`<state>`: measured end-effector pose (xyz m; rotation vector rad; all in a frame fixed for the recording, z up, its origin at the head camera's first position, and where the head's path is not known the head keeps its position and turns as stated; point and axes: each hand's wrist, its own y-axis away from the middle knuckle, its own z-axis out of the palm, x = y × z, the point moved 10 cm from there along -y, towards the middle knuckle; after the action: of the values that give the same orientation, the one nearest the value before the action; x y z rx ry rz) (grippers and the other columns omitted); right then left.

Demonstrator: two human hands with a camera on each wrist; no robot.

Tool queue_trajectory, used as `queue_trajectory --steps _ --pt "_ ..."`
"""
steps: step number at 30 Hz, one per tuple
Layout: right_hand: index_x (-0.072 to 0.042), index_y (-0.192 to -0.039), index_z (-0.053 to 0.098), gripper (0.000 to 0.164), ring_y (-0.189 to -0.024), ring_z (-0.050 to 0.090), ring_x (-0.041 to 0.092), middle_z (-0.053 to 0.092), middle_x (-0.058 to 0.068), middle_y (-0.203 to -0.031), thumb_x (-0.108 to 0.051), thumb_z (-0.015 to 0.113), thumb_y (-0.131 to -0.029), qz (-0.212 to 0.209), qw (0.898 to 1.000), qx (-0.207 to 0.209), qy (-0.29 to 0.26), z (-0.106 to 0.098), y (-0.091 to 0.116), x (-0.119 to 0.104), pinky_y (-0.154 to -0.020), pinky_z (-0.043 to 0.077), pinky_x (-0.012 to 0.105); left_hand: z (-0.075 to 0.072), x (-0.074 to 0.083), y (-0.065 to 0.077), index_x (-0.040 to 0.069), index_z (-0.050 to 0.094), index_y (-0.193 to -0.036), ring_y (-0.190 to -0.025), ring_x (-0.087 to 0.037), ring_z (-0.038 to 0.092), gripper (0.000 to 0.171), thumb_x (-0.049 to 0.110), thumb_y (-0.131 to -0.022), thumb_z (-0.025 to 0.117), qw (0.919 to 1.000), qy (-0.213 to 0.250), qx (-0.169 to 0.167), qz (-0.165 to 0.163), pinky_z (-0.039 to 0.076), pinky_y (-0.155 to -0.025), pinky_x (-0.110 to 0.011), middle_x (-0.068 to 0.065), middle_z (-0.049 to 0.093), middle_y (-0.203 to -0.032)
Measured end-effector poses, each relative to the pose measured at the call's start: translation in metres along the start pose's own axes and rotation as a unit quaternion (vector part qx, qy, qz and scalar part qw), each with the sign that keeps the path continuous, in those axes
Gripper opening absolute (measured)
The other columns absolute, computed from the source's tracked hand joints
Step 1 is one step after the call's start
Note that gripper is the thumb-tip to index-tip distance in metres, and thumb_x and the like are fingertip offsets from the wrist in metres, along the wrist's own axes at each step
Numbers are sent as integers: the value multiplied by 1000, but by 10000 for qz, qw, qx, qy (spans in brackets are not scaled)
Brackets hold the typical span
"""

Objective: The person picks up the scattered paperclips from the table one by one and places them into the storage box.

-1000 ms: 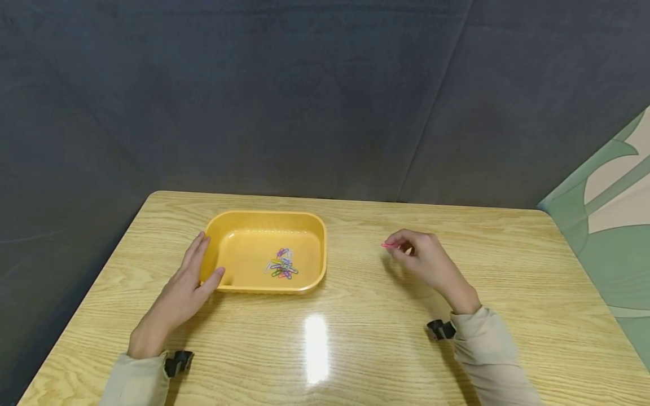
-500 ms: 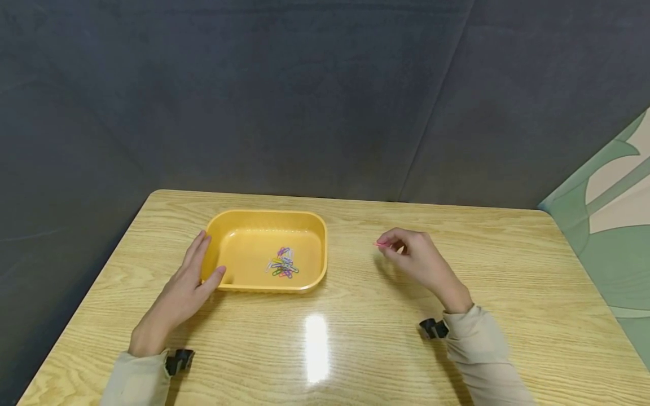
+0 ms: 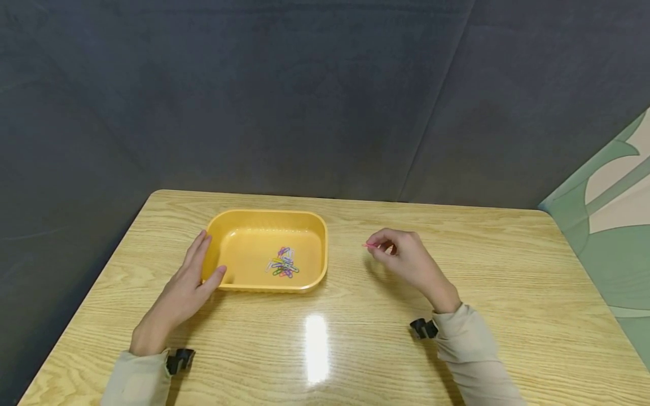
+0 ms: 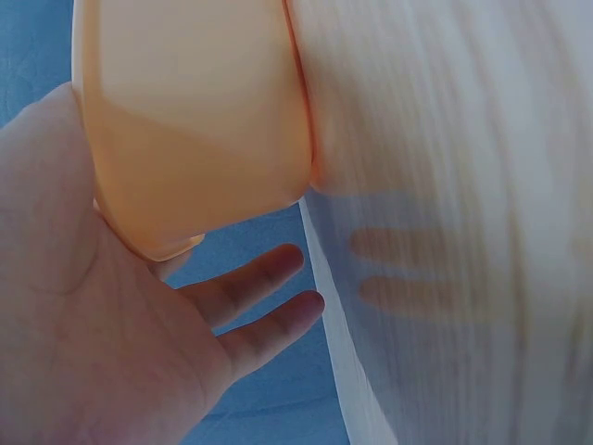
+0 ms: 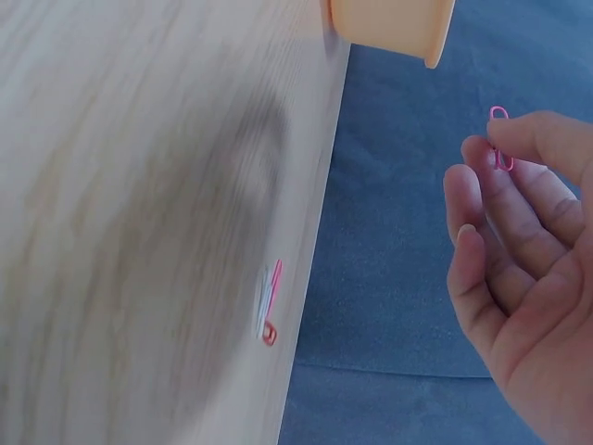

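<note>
A yellow plastic tray (image 3: 241,256) stands on the left part of the table, with several coloured paper clips (image 3: 284,266) heaped toward its right side. My left hand (image 3: 178,296) rests at the tray's left end, fingers extended along the rim and thumb over the front corner. Between thumb and fingertips, my right hand (image 3: 408,262) pinches a pink paper clip (image 3: 368,245) above the table, right of the tray. In the right wrist view, a few more paper clips (image 5: 269,301) lie on the table beneath that hand; the hand hides them in the head view.
The wood-grain table (image 3: 254,344) reaches back to a dark fabric partition (image 3: 284,101). A green and cream patterned surface (image 3: 609,225) is at the far right. Both wrists carry a small black camera mount (image 3: 180,361).
My right hand has moved left toward the tray, carrying the pink paper clip. The left hand, the tray and the clips in it stay in place.
</note>
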<state>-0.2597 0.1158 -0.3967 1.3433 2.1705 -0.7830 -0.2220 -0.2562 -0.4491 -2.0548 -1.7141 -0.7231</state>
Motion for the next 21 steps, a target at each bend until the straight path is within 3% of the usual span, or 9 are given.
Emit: queue_trajectory --steps 21 --pt "-12 -95 76 6 -76 62 10 74 -1 -90 -13 72 -91 -220 9994 194 -196 9 -13 -22 -64 49 24 1 -1 0 7 1 -160 -148 -48 19 79 43 -105 44 10000 -28 -21 -22 29 -108 -71 -8 -9 -168"
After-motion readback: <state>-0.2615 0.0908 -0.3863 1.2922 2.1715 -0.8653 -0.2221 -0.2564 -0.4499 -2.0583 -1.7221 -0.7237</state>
